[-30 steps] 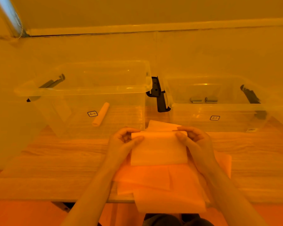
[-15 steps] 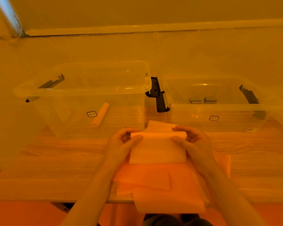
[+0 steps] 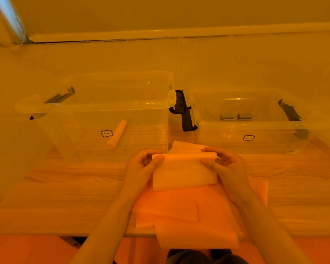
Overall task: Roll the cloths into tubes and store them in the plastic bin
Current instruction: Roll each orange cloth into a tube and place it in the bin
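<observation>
Carefully, I watch the left hand (image 3: 141, 164) and right hand (image 3: 225, 164) pinch the far rolled edge of a pale cloth (image 3: 184, 174) lying on the cloth pile (image 3: 179, 206) before the left plastic bin (image 3: 95, 107). Light and limp, I judge it needs gripping at both roll ends.

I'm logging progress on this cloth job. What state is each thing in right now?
Left hand: pinching the cloth's rolled far edge.
Right hand: pinching the same edge.
Pale cloth: far edge rolled, the rest flat.
Cloth pile: flat, unrolled, overhanging the table edge.
Rolled cloth: finished tube, lying in the left bin.
Left bin: lidless.
Right bin: lidless, no cloths visible inside.
</observation>
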